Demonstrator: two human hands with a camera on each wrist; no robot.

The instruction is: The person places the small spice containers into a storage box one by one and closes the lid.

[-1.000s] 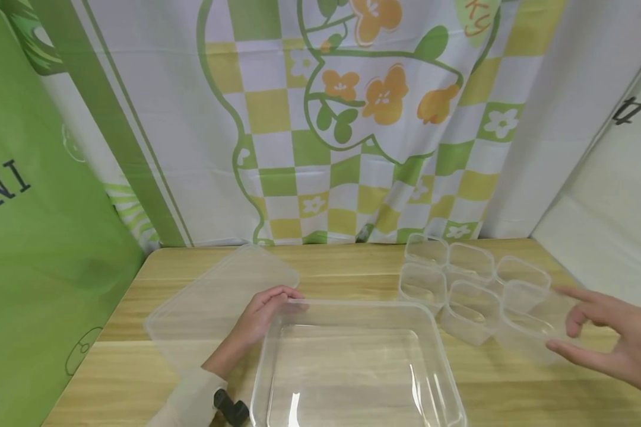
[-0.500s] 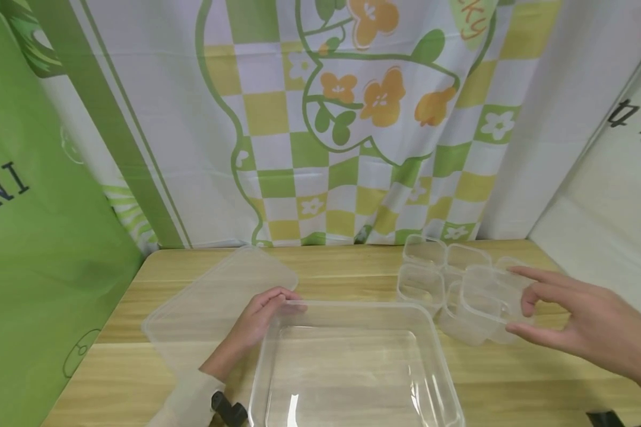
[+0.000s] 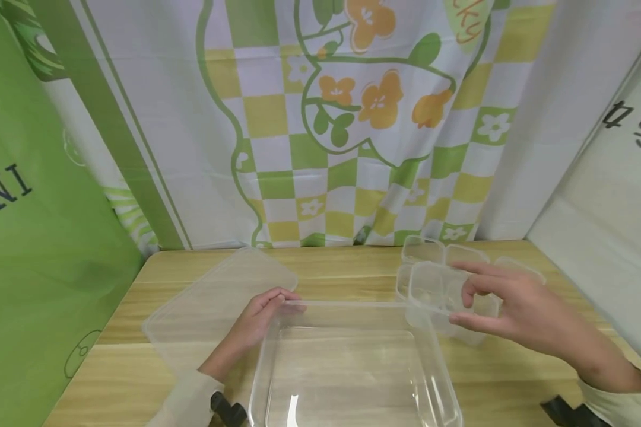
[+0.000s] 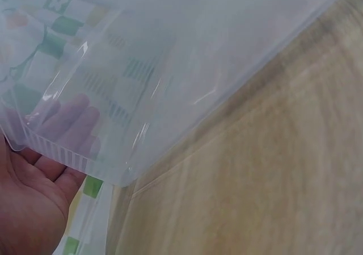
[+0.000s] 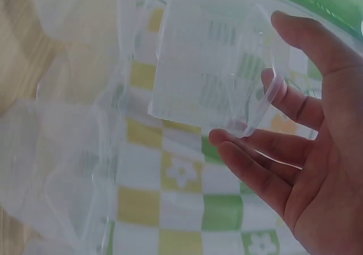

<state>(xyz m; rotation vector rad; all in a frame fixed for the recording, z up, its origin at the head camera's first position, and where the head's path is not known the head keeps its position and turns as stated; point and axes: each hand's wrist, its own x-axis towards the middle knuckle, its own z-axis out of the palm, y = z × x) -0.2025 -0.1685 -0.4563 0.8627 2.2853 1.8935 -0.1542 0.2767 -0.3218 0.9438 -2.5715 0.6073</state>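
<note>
A large clear plastic box (image 3: 347, 379) stands on the table, its inside facing up. My left hand (image 3: 262, 317) holds its back left corner; through the plastic in the left wrist view, the fingers (image 4: 74, 124) lie behind the wall. My right hand (image 3: 513, 302) pinches a small clear plastic container (image 3: 427, 287) by its rim. That container is tilted and overlaps the large box's back right corner in the head view. In the right wrist view, thumb and fingers grip the rim of the small container (image 5: 198, 67).
Several similar small containers (image 3: 422, 249) stand in a group at the back right of the wooden table (image 3: 347, 270), partly hidden by my right hand. A flat translucent lid (image 3: 219, 290) lies at the left. Patterned cloth (image 3: 320, 118) hangs behind the table.
My right hand has lifted the small container from the group's right front and carried it left, toward the large box. My left hand has stayed at the box's corner.
</note>
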